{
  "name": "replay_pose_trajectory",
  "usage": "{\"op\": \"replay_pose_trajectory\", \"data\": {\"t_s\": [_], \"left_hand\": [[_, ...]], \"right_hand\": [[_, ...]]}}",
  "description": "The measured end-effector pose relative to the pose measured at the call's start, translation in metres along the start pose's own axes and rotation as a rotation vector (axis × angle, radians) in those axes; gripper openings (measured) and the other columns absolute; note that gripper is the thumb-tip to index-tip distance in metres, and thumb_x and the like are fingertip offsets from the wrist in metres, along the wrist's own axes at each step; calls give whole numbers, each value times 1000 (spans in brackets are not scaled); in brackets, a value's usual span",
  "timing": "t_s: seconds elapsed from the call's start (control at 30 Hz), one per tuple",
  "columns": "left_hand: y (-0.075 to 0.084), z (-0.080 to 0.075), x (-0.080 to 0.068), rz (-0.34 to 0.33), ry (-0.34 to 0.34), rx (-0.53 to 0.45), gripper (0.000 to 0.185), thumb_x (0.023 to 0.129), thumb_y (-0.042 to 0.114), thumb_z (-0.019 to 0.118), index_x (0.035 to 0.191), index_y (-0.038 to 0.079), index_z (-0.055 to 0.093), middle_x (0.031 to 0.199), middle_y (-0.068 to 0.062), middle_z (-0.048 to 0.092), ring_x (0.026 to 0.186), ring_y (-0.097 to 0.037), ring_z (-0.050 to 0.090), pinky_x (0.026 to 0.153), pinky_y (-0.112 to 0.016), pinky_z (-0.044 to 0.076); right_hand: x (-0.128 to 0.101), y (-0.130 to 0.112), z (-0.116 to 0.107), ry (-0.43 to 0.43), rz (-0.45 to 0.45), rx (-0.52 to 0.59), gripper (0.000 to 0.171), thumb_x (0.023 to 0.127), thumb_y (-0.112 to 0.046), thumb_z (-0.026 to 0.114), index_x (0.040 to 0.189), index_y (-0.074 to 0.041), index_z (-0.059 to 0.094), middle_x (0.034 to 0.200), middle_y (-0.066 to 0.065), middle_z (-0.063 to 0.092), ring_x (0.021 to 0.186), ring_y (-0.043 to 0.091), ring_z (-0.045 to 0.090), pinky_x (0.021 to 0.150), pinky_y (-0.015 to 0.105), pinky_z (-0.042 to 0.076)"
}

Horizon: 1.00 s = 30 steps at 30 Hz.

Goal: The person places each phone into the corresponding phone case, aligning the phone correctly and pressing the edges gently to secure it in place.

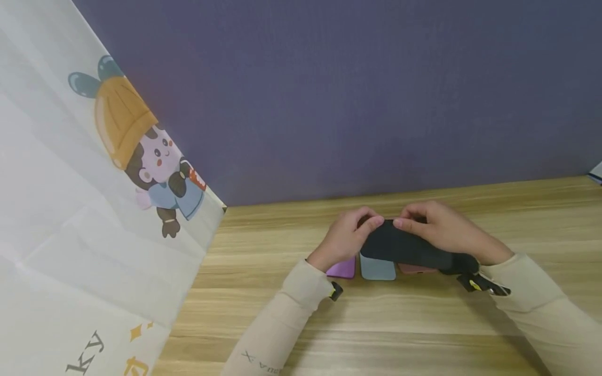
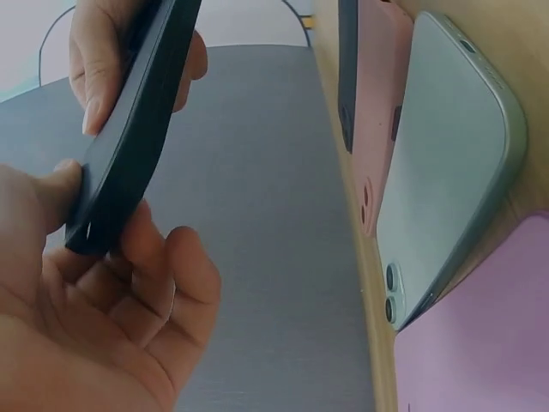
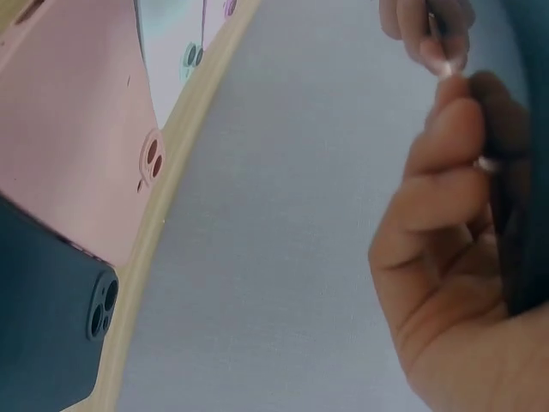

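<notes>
Above the wooden table, both hands hold a dark phone case (image 1: 400,245); I cannot tell whether a phone is inside it. My left hand (image 1: 348,235) pinches one corner, with the thumb on one side and curled fingers on the other in the left wrist view. Farther along the edge, my right hand (image 1: 444,227) grips the same case between thumb and bent fingers. Beneath lie a purple case (image 2: 480,326), a pale green case (image 2: 450,154), a pink case (image 3: 81,120) and a dark blue case (image 3: 43,318), side by side.
A plain dark panel (image 1: 352,104) stands along the table's back edge. On the left, a white sheet (image 1: 61,219) with a printed cartoon figure borders the wooden table top (image 1: 263,245). Dark straps (image 1: 484,284) sit at the sleeve cuffs.
</notes>
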State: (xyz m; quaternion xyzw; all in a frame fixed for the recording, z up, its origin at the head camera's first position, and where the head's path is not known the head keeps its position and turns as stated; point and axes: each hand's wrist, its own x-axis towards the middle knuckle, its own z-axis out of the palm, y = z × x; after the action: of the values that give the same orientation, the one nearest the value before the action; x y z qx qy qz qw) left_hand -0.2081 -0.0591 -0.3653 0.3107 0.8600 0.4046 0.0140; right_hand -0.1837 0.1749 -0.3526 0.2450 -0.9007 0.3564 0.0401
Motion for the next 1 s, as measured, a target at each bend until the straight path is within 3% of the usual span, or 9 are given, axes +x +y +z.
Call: {"op": "replay_pose_trajectory", "data": {"t_s": [0.17,0.3,0.5,0.73,0.9,1.0], "left_hand": [[-5,0,5,-62,73,-155,32,104,42,58,116,14,69,94,3,67,80,-5,57,70,-19,49],[-7,0,8,-120,103,-205,32,104,38,60,116,9,70,91,-1,67,71,-6,57,62,-20,52],[-6,2,13,-141,175,-182,29,102,36,63,110,9,73,100,-3,72,85,-6,59,75,-20,51],[-4,3,16,-146,226,-188,25,101,33,65,104,10,73,91,-2,68,80,-6,56,69,-19,47],[-3,4,19,-98,213,-135,24,102,32,64,104,11,74,88,0,68,77,-5,55,67,-18,46],[-3,5,21,-80,208,-110,24,103,32,63,104,10,74,87,0,67,76,-5,55,67,-17,45]], "right_hand": [[3,3,-1,68,22,-29,18,103,-29,63,90,-18,71,71,-5,56,60,6,43,54,25,35],[5,7,-2,102,46,-37,17,102,-30,64,94,-18,74,73,-5,59,63,7,46,55,26,35],[8,10,-4,108,28,-19,18,102,-29,64,90,-19,72,71,-5,55,62,7,46,54,25,36],[12,14,-6,32,-1,40,14,103,-25,63,98,-16,72,78,-4,63,67,5,52,58,24,42],[16,18,-7,-48,-21,114,16,105,-22,60,111,-13,72,90,-3,74,75,5,63,64,25,51],[18,20,-7,-74,-26,134,16,106,-24,58,109,-14,71,88,-3,73,74,7,64,65,26,52]]}}
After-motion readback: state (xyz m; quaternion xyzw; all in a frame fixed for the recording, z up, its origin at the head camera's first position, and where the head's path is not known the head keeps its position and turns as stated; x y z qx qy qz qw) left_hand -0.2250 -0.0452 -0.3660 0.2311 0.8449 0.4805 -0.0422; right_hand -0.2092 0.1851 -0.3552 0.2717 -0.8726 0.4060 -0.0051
